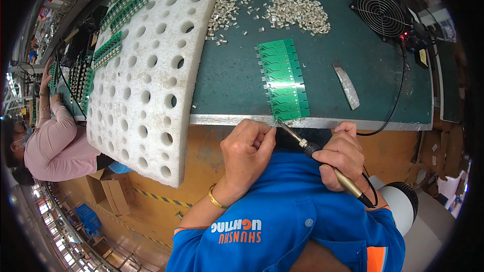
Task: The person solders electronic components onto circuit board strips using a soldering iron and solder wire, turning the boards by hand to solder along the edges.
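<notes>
A green circuit board panel (283, 80) lies on the bench near its front edge, with small metal pins along its left side. My right hand (343, 158) is wrapped round a soldering iron (312, 149) with a gold-coloured handle. The iron's tip reaches the panel's nearest corner. Just left of that corner, my left hand (247, 148) is closed in a pinch, its fingertips close to the iron's tip. Whatever the pinch holds is too small to make out.
Two piles of small metal-cased parts (297, 14) lie behind the panel. A knife-like blade with a wrapped handle (347, 85) rests to the right, below a black fan (381, 10). White foam with holes (151, 70) covers the left. Another person (63, 141) works beyond it.
</notes>
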Demonstrator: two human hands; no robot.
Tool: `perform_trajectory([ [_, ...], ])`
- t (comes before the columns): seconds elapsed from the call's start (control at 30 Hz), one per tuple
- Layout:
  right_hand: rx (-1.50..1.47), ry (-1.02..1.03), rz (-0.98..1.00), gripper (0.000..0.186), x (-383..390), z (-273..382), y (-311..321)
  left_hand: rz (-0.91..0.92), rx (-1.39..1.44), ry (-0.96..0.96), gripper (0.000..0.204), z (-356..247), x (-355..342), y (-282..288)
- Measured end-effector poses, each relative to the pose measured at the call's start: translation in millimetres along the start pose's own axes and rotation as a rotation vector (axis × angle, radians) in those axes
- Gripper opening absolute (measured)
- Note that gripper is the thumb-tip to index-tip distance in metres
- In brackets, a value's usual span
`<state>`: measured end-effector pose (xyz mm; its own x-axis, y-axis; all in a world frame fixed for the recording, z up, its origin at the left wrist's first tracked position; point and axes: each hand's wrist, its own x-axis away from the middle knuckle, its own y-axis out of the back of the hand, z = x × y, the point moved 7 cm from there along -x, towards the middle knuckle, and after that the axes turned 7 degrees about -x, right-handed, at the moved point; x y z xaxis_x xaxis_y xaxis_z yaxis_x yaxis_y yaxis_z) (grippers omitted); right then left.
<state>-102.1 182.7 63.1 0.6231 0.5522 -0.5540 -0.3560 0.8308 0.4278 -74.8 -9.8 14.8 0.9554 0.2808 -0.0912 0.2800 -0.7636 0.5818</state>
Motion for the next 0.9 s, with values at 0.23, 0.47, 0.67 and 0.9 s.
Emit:
perform_trajectory([
  [0.23, 0.041, 0.015, 0.040, 0.030, 1.8, 1.2, -0.6, 0.015, -0.016, -0.011, 0.008, -0.1, 0.1, -1.0],
  [0.47, 0.045, 0.027, -0.003, 0.029, 2.8, 1.2, 4.0, 0.001, -0.001, 0.013, 0.008, 3.4, 1.6, 2.1],
  [0.67, 0.026, 0.024, -0.007, 0.024, -0.1, -0.9, 1.5, -0.030, 0.006, 0.015, 0.008, 3.1, 0.0, 4.3],
  [0.9, 0.009, 0.006, -0.018, 0.015, -2.8, -4.0, 0.3, -0.030, 0.013, 0.025, 0.008, 2.4, -1.4, 4.5],
])
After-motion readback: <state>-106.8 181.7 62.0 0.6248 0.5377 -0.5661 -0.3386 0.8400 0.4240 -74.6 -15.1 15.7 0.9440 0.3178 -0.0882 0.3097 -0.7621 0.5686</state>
